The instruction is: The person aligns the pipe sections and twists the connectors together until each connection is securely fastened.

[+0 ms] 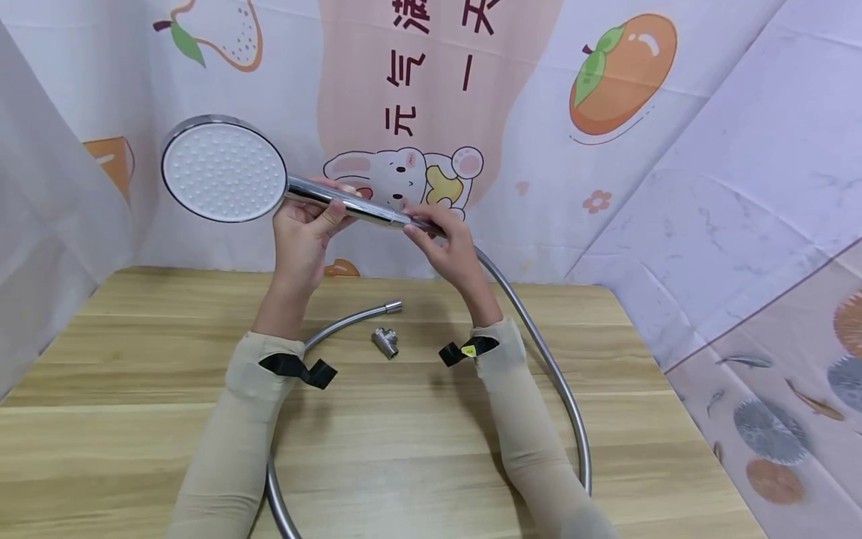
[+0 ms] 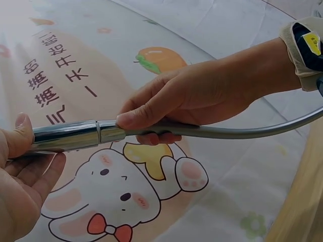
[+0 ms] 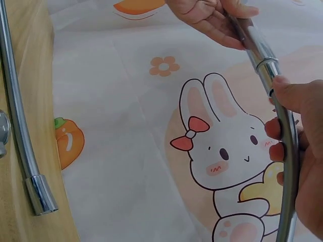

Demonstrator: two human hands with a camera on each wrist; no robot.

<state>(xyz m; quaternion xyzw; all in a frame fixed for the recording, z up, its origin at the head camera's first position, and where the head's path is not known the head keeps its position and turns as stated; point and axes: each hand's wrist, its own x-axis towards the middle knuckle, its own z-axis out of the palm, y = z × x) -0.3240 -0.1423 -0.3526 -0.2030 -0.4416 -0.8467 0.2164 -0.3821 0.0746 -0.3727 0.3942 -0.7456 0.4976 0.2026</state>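
Note:
Held up above the table is a chrome shower head (image 1: 225, 172) with a round white nozzle face, tilted toward the head camera. My left hand (image 1: 306, 228) grips its handle (image 2: 65, 137) just below the round head. At the handle's lower end sits the metal end fitting of a grey shower hose (image 1: 562, 378), in line with the handle and touching it. Just behind that fitting, my right hand (image 1: 444, 239) pinches the hose between thumb and fingers. How far the fitting's thread is engaged is hidden.
On the wooden table (image 1: 404, 449) lie the hose's other end (image 1: 393, 306), with a chrome nut, and a small chrome valve-like fitting (image 1: 386, 342). The hose loops down past both forearms. A printed curtain (image 1: 525, 187) hangs close behind the hands.

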